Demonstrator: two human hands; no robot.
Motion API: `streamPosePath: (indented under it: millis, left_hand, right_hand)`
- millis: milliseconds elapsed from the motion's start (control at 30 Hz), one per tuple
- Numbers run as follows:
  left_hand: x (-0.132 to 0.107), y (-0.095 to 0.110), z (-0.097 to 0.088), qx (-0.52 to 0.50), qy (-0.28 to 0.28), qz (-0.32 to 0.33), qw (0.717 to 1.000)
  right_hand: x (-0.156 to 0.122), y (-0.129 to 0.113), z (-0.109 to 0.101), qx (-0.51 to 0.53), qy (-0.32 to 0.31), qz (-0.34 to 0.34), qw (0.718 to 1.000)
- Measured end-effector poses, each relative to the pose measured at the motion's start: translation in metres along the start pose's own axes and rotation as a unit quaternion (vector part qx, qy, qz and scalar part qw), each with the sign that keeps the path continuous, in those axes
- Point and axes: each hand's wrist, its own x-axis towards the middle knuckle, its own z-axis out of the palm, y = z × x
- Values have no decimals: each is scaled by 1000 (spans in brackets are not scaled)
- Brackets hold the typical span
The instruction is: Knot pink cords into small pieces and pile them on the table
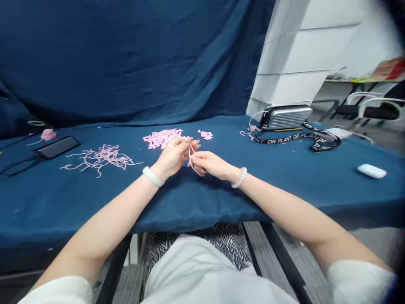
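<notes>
My left hand [177,155] and my right hand [209,164] meet near the front of the blue-covered table. A short piece of pink yarn [190,153] runs between them. The left fingers pinch its upper end, and the right thumb and fingers close on the strands lower down. Behind my left hand lies a pile of small pink yarn pieces [162,137]. Just past my fingertips is a smaller pink cluster [206,135]. To the left, loose cut yarn strands [106,158] are spread out in a tangle.
At far left are a pink yarn ball [48,134] and a black power adapter [57,147] with cables. On the right sit a silver-grey case [288,117], a black lettered lanyard [284,138] and a white earbud case [371,171]. A blue curtain [126,59] hangs behind.
</notes>
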Motion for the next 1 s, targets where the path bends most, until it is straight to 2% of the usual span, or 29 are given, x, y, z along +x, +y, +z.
streamPosePath:
  millis: [167, 367, 500, 667, 833, 1000]
  left_hand:
    - [0, 3, 0, -7, 18, -4, 1000]
    - [-5, 5, 4, -27, -4, -19, 999]
    - [-4, 6, 0, -19, -10, 4, 1000]
    - [-1, 7, -3, 0, -4, 23, 1000]
    - [-1, 7, -1, 27, 12, -3, 1000]
    - [1, 5, -2, 56, 31, -20, 998]
  right_hand:
    - [-6, -3, 1, -86, -18, 20, 996]
    - [-3, 2, -5, -152, -29, 46, 987]
    - [1, 9, -14, -177, 9, 54, 983]
    - [1, 10, -25, -238, 57, 15, 970]
    - [2, 6, -27, -281, 107, -56, 952]
    - [3, 7, -28, -287, 151, -60, 944]
